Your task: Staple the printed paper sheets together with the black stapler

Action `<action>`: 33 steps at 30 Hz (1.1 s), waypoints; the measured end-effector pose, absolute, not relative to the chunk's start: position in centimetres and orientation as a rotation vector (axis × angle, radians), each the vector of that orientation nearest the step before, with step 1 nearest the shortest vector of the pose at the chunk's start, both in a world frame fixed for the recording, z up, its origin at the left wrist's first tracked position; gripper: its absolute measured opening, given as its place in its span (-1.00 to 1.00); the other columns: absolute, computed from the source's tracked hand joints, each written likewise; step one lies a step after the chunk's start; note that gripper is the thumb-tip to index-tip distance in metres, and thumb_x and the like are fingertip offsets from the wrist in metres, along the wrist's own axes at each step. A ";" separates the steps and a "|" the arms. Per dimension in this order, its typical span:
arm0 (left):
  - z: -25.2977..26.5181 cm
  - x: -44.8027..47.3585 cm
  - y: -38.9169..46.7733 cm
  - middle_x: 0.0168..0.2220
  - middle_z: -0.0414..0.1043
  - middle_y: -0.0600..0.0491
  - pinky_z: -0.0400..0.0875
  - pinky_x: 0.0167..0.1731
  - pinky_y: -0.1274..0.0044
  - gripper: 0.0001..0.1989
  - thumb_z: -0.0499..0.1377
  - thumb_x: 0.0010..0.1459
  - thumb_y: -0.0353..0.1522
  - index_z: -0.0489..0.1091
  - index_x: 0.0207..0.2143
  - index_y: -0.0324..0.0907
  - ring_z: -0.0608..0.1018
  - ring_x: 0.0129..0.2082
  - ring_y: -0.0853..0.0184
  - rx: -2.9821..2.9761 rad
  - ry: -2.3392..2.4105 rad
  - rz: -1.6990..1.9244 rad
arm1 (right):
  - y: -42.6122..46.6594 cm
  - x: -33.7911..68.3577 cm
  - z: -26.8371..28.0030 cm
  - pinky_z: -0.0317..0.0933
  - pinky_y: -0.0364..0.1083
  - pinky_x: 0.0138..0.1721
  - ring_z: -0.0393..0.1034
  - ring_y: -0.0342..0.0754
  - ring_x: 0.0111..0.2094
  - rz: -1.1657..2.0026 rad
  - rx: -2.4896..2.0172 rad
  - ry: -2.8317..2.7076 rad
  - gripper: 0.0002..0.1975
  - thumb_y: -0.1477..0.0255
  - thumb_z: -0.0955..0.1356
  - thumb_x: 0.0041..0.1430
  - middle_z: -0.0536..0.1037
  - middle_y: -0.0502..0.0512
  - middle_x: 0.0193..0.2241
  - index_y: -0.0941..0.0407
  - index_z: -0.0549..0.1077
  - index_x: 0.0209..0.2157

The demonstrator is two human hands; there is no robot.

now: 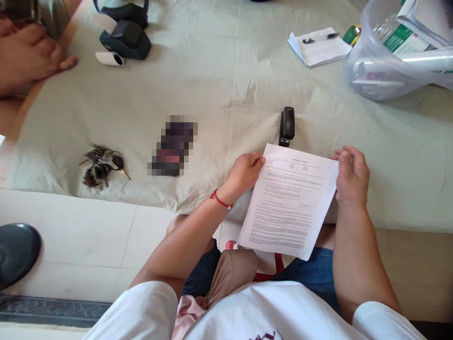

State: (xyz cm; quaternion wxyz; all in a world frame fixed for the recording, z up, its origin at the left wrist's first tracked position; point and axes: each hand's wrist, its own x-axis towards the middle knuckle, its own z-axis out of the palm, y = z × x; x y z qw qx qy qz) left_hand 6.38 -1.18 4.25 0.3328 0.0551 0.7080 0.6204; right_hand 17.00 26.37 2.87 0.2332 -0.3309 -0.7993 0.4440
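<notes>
While L hand (247, 172) pinches papers (292, 203), R hand (354, 174) half-open alongside, stapler (287, 125) nr top, keys (102, 165) L.

The pale-covered desk (219, 61) carries a black stapler (289, 123). Left of the stapler lie a blurred dark object (173, 148) and, farther off, bunched keys (103, 163); beyond it rightward, a paper stack (320, 55) and translucent tub (371, 80).

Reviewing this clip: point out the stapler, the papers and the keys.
Stapler (289, 123): head view, on its black top arm.
Papers (288, 203): head view, middle of the printed top sheet.
Keys (102, 163): head view, middle of the bunch.
</notes>
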 end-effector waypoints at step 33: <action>1.9 6.9 -1.7 -0.27 0.69 -0.08 0.59 -0.16 0.34 -0.67 0.53 0.06 -0.20 0.62 -0.26 -0.24 0.70 -0.26 0.19 -0.049 1.282 1.922 | 26.4 16.6 2.6 0.51 0.39 0.23 0.67 0.23 0.08 1.755 -0.838 -1.987 -0.45 0.01 0.65 -0.01 0.75 0.11 0.02 -0.03 0.64 -0.05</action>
